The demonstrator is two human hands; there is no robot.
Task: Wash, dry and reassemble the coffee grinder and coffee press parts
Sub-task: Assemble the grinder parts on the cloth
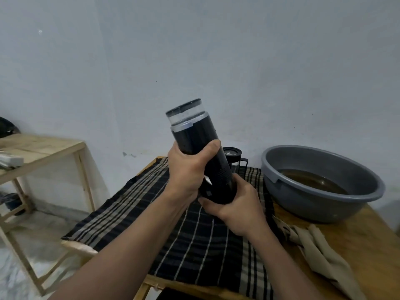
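I hold a tall black cylindrical coffee grinder (pixel 195 135) up over the table, tilted with its clear, dark-capped end pointing up and left. My left hand (pixel 187 169) wraps around its middle, thumb across the front. My right hand (pixel 233 202) cups and grips its lower end from below. Behind the grinder, the coffee press (pixel 233 156) stands on the cloth; only its black lid and part of its handle show.
A dark plaid cloth (pixel 194 245) covers the wooden table (pixel 368 245). A grey basin (pixel 320 182) with brownish water sits at the back right. A beige rag (pixel 320 252) lies in front of it. A wooden shelf frame (pixel 43 152) stands to the left.
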